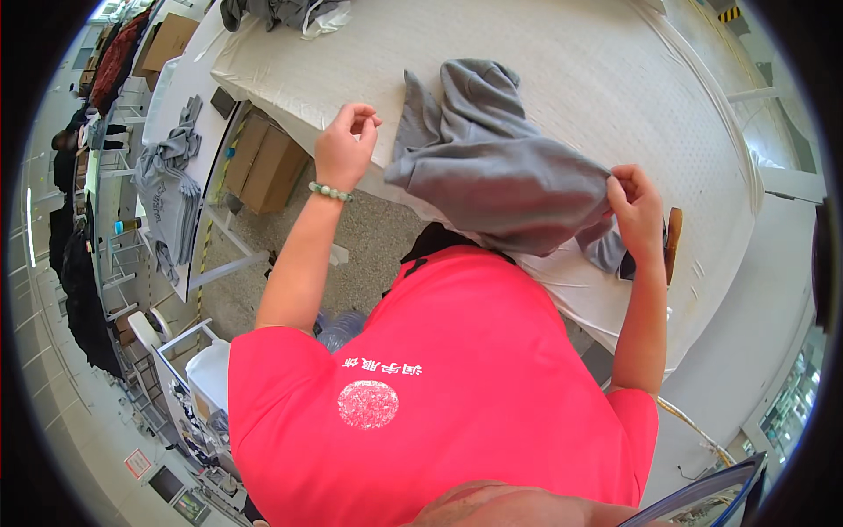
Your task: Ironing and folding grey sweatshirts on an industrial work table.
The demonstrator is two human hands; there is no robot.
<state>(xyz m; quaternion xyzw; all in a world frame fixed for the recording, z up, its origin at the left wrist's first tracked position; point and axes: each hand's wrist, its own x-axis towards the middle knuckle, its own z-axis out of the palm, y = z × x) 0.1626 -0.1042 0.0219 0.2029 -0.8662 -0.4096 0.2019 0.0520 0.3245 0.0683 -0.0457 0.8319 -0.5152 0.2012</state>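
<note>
A grey knit garment point(500, 171) lies bunched on the white-covered table point(597, 79), its lower part drawn out toward me and over the near edge. Gripping its right edge between thumb and fingers is my right hand point(634, 206). To the left of the cloth, apart from it, my left hand point(347, 145) is raised near the table edge with thumb and fingertips pinched together. Whatever may be in that pinch is too small to tell. A beaded bracelet point(330, 191) circles the left wrist.
Beside my right forearm lies a brown curved object point(673, 246), partly hidden. More dark grey fabric point(281, 13) rests at the table's far left. On a side table at left sits a stack of grey garments point(176, 206). Cardboard boxes point(268, 162) stand below, between the tables.
</note>
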